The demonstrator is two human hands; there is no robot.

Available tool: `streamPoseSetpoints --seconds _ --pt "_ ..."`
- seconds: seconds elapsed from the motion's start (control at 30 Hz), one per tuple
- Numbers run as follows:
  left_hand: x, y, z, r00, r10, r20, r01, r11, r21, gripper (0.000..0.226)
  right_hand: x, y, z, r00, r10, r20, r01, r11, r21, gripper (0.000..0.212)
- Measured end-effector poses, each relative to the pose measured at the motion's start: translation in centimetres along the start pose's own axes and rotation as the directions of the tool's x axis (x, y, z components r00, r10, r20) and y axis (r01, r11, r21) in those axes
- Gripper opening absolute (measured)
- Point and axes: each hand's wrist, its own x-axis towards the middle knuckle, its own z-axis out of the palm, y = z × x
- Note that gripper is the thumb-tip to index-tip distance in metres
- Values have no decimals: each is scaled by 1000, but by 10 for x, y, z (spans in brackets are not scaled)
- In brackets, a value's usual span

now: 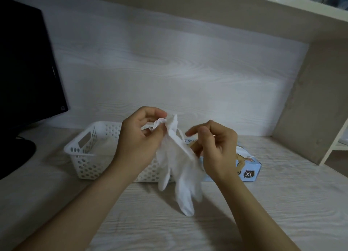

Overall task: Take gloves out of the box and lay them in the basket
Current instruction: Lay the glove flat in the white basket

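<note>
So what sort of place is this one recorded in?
Most likely a desk in a home or office: a dark monitor stands at the left, a shelf runs overhead, and a basket and a glove box sit on the wood-grain desk top.

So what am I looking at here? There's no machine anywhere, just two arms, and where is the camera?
There is no machine here: a person works bare-handed, and the single camera sits on their head, looking forward and down. That is why both arms reach in from below. The left hand pinches the cuff of a thin white glove, which hangs down; the right hand seems to hold its edge. On the pale wood-grain desk stand a white perforated plastic basket and, right of it, a light blue cardboard box marked XL. A black monitor stands at the far left.
</note>
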Motion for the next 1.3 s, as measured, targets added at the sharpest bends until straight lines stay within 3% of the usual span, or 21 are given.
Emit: streamPoseSetpoints --seconds 0.13,0.23,0.3,0.4,0.5,0.67,0.77,0.9,1.07,1.3 --pt "-1 3 -2 999 -2 43 3 1000 -18 30 2 -2 2 977 169 127 -178 982 60 32" --pt "-2 7 -5 998 -15 65 16 1000 -14 28 1 -4 3 956 169 239 -187 981 56 37" --pt "-1 9 -6 996 -20 85 21 1000 -12 22 1 -4 3 942 156 298 -171 985 24 30" --pt "0 8 -7 999 19 29 -18 1000 -17 13 2 0 4 943 171 287 -167 985 -38 14" --pt "2 6 -7 999 -11 -34 9 999 -51 13 4 0 3 940 221 260 -240 970 45 3" --pt "2 7 -6 993 -111 40 112 993 -26 35 5 -3 1 925 280 258 -317 941 115 8" --pt "0 10 -6 991 -117 63 117 993 7 18 5 -5 3 916 261 305 -313 940 135 7" --pt "0 8 -7 995 -93 18 92 995 42 25 3 -6 3 894 272 356 -337 932 134 10" --pt "2 7 -11 997 -39 -61 37 999 -25 24 2 -4 4 914 313 258 -309 949 -60 14" --pt "11 4 -19 984 -80 -157 77 997 -27 12 2 5 5 940 274 205 -211 936 -283 28"
